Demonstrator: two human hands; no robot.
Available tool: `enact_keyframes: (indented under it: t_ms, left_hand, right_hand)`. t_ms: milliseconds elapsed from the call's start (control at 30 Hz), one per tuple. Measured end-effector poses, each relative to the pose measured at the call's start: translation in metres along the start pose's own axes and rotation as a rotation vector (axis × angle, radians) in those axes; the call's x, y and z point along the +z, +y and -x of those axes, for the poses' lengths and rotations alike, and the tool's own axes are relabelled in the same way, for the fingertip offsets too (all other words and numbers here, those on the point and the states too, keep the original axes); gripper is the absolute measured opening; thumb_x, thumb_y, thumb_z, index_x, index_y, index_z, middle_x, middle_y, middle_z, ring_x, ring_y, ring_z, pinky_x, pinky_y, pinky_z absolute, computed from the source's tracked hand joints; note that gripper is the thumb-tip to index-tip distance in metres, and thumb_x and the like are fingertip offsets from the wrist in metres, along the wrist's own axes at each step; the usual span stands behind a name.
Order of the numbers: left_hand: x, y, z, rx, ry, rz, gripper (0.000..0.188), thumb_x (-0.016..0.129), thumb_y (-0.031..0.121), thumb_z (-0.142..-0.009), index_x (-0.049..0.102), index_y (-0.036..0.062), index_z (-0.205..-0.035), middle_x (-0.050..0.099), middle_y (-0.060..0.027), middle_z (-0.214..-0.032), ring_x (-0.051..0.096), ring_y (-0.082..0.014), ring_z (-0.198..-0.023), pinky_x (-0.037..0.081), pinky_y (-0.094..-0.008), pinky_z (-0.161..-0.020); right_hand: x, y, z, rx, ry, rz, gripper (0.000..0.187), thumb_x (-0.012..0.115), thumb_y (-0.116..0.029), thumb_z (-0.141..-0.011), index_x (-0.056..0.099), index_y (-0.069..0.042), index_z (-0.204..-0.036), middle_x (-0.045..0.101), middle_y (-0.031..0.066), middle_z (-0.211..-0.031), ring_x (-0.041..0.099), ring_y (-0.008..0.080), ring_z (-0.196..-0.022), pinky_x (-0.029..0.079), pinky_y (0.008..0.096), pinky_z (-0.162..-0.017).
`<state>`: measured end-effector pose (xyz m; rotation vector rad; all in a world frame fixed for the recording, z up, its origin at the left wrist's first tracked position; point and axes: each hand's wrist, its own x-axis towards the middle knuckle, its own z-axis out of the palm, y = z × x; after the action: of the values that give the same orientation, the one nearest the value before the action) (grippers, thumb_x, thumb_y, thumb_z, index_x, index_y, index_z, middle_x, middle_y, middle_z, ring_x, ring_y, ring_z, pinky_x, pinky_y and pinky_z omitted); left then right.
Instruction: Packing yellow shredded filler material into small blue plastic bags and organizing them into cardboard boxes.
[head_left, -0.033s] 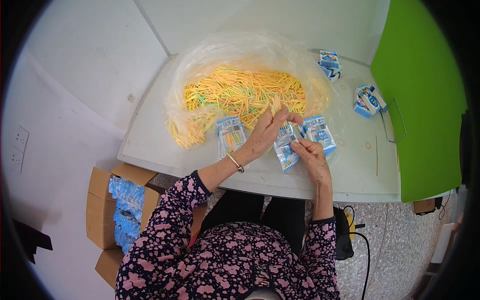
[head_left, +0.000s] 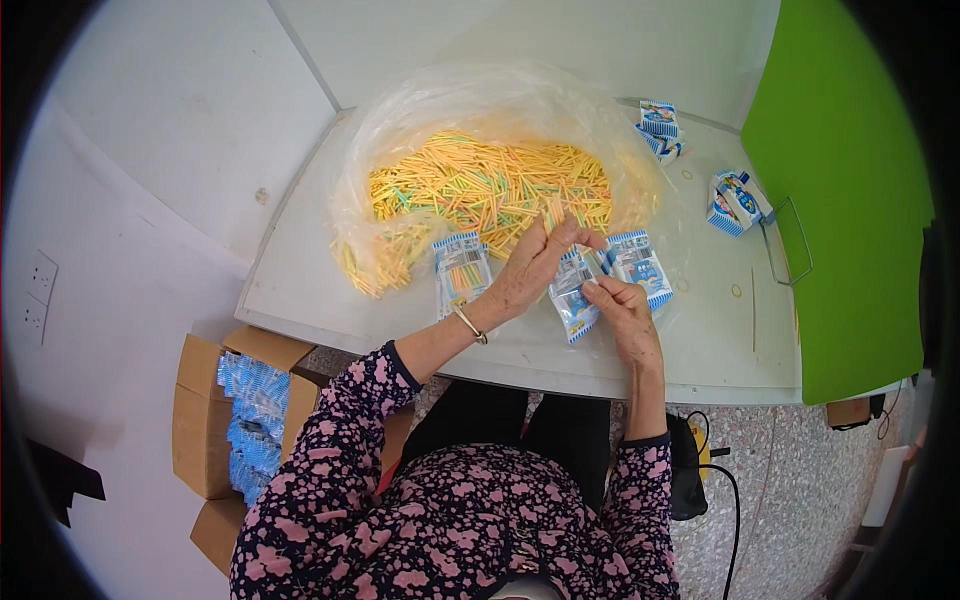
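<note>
Some sticks (head_left: 554, 208) are held in the curled left hand (head_left: 538, 262); a packet (head_left: 575, 314) is pinched by the right hand (head_left: 624, 308), toward the table's (head_left: 715, 345) front edge. Sticks are probably light, kinda brittle, best gripped mid-bundle; packet's likely floppy, slick, best held by its side.

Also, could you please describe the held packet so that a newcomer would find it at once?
On the white table, find the big clear bag of yellowish sticks. At its near side, between a left packet and a right packet, is the held packet, blue-and-white and partly clear. Unlike both neighbours, it is pinched by the right hand.
</note>
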<state>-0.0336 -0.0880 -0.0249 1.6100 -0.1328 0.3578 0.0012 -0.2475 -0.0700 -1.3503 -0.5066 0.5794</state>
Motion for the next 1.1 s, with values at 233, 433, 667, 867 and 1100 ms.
enact_keyframes:
  t_ms: [233,433,667,867,1100]
  left_hand:
    - [-0.012,-0.011,-0.001,-0.109,-0.087,0.091,0.042,0.038,0.037,-0.095,0.059,0.0008,-0.103,0.061,-0.0069,-0.098,0.053,-0.0105,-0.09,0.041,-0.0248,-0.084]
    - [-0.029,-0.002,-0.014,-0.019,-0.075,-0.095,0.034,0.047,0.028,-0.093,0.056,-0.0005,-0.108,0.059,-0.0089,-0.103,0.054,-0.0127,-0.096,0.043,-0.0268,-0.084]
    - [-0.04,0.013,-0.021,-0.029,-0.301,-0.333,0.031,0.06,0.014,-0.084,0.055,0.0035,-0.113,0.059,-0.0032,-0.104,0.053,-0.0104,-0.098,0.045,-0.0254,-0.082]
    - [-0.037,0.012,-0.018,-0.016,-0.289,-0.285,0.029,0.061,0.011,-0.082,0.056,0.0029,-0.11,0.058,-0.004,-0.106,0.054,-0.0115,-0.1,0.045,-0.0266,-0.084]
    - [-0.035,0.02,-0.023,-0.018,-0.414,-0.569,0.03,0.065,0.011,-0.078,0.056,0.0022,-0.105,0.058,-0.0033,-0.1,0.054,-0.0119,-0.093,0.044,-0.0264,-0.081]
  right_hand:
    - [0.004,0.008,-0.008,-0.039,0.048,-0.071,0.021,0.059,-0.019,-0.086,0.065,0.001,-0.092,0.061,-0.0021,-0.079,0.05,0.0033,-0.072,0.038,0.0186,-0.068]
    - [0.01,0.004,-0.022,-0.074,0.056,-0.136,0.023,0.058,-0.017,-0.087,0.062,0.0,-0.101,0.063,-0.0001,-0.088,0.053,0.0039,-0.079,0.04,0.019,-0.072]
    - [0.011,0.003,-0.021,-0.07,0.005,-0.224,0.028,0.06,-0.014,-0.085,0.059,0.002,-0.108,0.064,0.0054,-0.095,0.057,0.0071,-0.085,0.043,0.0211,-0.075]
    - [0.01,0.005,-0.018,0.057,-0.069,-0.198,0.024,0.065,-0.012,-0.081,0.063,0.002,-0.1,0.065,0.0059,-0.09,0.058,0.0085,-0.08,0.045,0.0224,-0.073]
    - [0.009,0.006,-0.017,0.067,-0.104,-0.108,0.024,0.066,-0.014,-0.08,0.063,0.002,-0.099,0.065,0.0047,-0.089,0.058,0.0081,-0.079,0.045,0.0218,-0.072]
